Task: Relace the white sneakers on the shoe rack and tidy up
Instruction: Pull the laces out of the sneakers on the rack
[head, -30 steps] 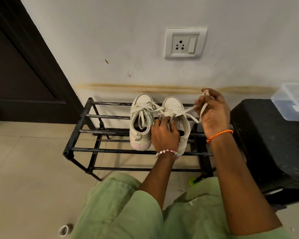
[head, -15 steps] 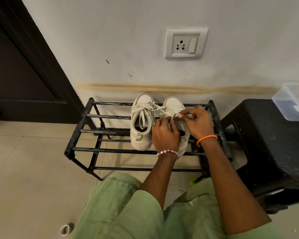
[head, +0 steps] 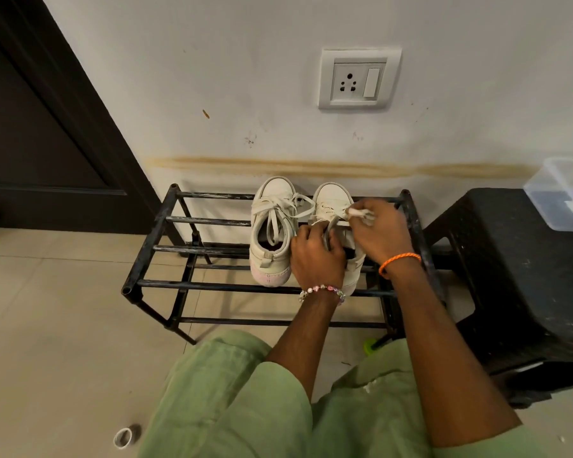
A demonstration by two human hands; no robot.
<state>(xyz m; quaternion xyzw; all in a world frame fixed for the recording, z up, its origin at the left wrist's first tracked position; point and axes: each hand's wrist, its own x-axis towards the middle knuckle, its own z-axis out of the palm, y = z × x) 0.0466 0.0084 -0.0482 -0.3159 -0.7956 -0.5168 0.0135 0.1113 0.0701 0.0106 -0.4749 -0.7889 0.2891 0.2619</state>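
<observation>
Two white sneakers sit side by side on the top bars of the black shoe rack [head: 153,233] at the centre of the frame, toes toward the wall at the top and heels toward the person at the bottom, so each shoe's long axis runs up and down the picture. The left-hand sneaker [head: 272,233] already has its lace threaded, with loose ends spilling across its tongue, and no hand touches it. Both hands are on the right-hand sneaker [head: 331,200]. The left hand [head: 316,256] is curled over the collar near the heel, fingers bent around the shoe's opening and apparently pinning a strand of lace there. The right hand [head: 377,233] lies just above and to the right of it, over the eyelet rows, fingertips pinching the white lace end [head: 358,212] close to the shoe. That end points toward frame left, across the shoe's axis, which suggests it is about to be fed crosswise through an eyelet; which eyelet is hidden by the fingers. The right hand is the nearer one to the open eyelets, so it would do the threading while the left steadies the shoe.
</observation>
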